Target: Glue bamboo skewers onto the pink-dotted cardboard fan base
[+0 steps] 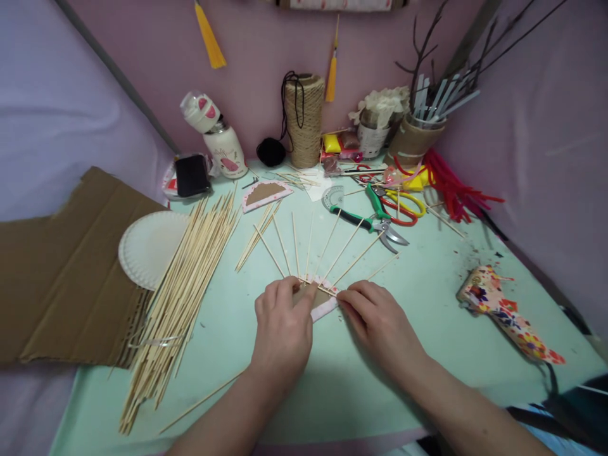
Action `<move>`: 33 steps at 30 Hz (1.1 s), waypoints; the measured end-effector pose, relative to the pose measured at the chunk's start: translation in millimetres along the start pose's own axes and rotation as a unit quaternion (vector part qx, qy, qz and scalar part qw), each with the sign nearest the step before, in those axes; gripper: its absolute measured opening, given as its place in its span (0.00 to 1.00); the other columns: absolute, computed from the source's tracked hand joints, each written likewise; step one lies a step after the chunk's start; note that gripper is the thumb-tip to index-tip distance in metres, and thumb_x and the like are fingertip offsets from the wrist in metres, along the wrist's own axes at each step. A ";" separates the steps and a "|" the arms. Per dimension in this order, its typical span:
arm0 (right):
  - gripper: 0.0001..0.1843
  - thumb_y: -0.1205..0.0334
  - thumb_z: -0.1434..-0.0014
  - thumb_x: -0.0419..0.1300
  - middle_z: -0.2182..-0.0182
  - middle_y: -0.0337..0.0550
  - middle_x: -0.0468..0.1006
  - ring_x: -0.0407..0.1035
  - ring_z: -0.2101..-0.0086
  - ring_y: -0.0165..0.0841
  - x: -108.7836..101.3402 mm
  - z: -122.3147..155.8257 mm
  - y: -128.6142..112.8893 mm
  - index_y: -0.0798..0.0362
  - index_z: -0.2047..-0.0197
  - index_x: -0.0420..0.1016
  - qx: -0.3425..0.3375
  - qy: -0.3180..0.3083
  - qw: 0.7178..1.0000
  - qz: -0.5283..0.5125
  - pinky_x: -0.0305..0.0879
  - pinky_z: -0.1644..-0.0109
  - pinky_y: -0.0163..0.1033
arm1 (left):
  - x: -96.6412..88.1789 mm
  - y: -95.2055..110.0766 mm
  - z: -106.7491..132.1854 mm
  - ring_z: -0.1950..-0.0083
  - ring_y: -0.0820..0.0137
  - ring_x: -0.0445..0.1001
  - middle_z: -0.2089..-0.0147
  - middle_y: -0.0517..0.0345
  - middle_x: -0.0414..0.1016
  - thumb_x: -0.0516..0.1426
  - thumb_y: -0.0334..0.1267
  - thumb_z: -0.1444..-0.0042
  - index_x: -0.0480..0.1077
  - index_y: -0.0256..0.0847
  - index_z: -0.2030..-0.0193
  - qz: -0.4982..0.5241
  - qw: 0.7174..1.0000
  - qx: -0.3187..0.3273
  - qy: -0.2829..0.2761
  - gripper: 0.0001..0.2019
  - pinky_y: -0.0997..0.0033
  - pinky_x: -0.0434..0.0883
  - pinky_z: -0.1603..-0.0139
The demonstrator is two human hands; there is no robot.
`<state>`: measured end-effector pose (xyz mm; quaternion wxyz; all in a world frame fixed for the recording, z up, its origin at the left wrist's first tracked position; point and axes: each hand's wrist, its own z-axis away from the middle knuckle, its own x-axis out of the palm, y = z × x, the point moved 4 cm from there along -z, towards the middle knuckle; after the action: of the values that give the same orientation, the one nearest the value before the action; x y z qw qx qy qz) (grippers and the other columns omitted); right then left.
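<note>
A half-round cardboard piece (325,308) with a pale pink spotted rim lies on the table between my hands. Several thin wooden sticks (349,259) fan out from its curved edge, away from me. My left hand (284,326) has its fingers curled on the cardboard piece, with the thumb pressing a short stick (327,290) that lies across it. At the right end of this short stick, my right hand (380,316) pinches with thumb and fingers. Part of the cardboard piece is hidden under my left hand.
A big bundle of sticks (185,291) lies left, partly over a white paper plate (147,247) and corrugated cardboard (61,278). Pruning shears (380,221) and another half-round piece (266,194) are beyond the fan. A flower-patterned glue gun (510,310) lies right; a twine spool (304,120) stands behind.
</note>
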<state>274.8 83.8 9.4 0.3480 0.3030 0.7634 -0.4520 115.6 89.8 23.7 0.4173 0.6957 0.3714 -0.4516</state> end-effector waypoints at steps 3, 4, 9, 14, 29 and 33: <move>0.10 0.67 0.32 0.52 0.66 0.45 0.74 0.66 0.65 0.35 0.7 0.4 0.4 0.55 0.60 0.75 -0.003 -0.003 1.000 0.005 0.60 0.61 0.41 | -0.3 -0.5 0.8 0.50 0.58 0.62 0.50 0.46 0.68 0.53 0.22 0.43 0.71 0.44 0.42 0.001 1.000 -0.002 0.000 0.24 0.55 0.65 0.54; 0.09 0.67 0.32 0.52 0.66 0.44 0.74 0.66 0.65 0.35 0.9 0.6 0.6 0.55 0.59 0.74 -0.003 -0.004 1.000 0.007 0.60 0.61 0.41 | -0.5 -0.7 1.0 0.50 0.58 0.62 0.50 0.46 0.68 0.52 0.22 0.43 0.71 0.44 0.42 0.000 1.000 -0.003 0.002 0.24 0.55 0.65 0.54; 0.09 0.67 0.32 0.51 0.67 0.44 0.74 0.66 0.66 0.36 1.2 1.4 1.4 0.55 0.58 0.73 -0.009 -0.005 1.000 0.009 0.59 0.62 0.41 | -0.5 -0.9 1.6 0.50 0.58 0.63 0.51 0.46 0.68 0.52 0.21 0.44 0.71 0.43 0.42 -0.003 1.000 0.004 0.014 0.25 0.55 0.65 0.54; 0.10 0.68 0.32 0.50 0.66 0.45 0.74 0.66 0.65 0.36 -0.7 1.9 0.7 0.55 0.58 0.73 -0.021 0.008 1.000 0.000 0.60 0.62 0.41 | -0.8 -0.5 2.5 0.50 0.59 0.64 0.51 0.47 0.68 0.52 0.20 0.46 0.71 0.42 0.43 0.008 1.000 -0.002 0.009 0.25 0.56 0.65 0.53; 0.09 0.69 0.33 0.51 0.65 0.44 0.76 0.68 0.65 0.35 -8.3 7.5 3.3 0.53 0.58 0.72 -0.016 0.025 1.000 0.001 0.63 0.61 0.39 | -1.5 -0.9 4.5 0.51 0.60 0.62 0.52 0.46 0.68 0.51 0.21 0.43 0.70 0.42 0.42 0.005 1.000 0.004 0.023 0.24 0.56 0.64 0.55; 0.09 0.70 0.34 0.52 0.65 0.44 0.76 0.68 0.64 0.34 -12.5 11.0 6.6 0.53 0.56 0.73 -0.014 0.032 0.999 -0.008 0.63 0.60 0.39 | -3.5 -2.0 4.6 0.52 0.61 0.62 0.53 0.46 0.68 0.50 0.22 0.41 0.71 0.42 0.42 -0.012 0.999 -0.011 0.033 0.23 0.58 0.65 0.56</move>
<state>289.9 74.8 12.5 0.3240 0.3060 0.7830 -0.4340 111.3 85.8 25.4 0.4066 0.7009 0.3984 -0.4297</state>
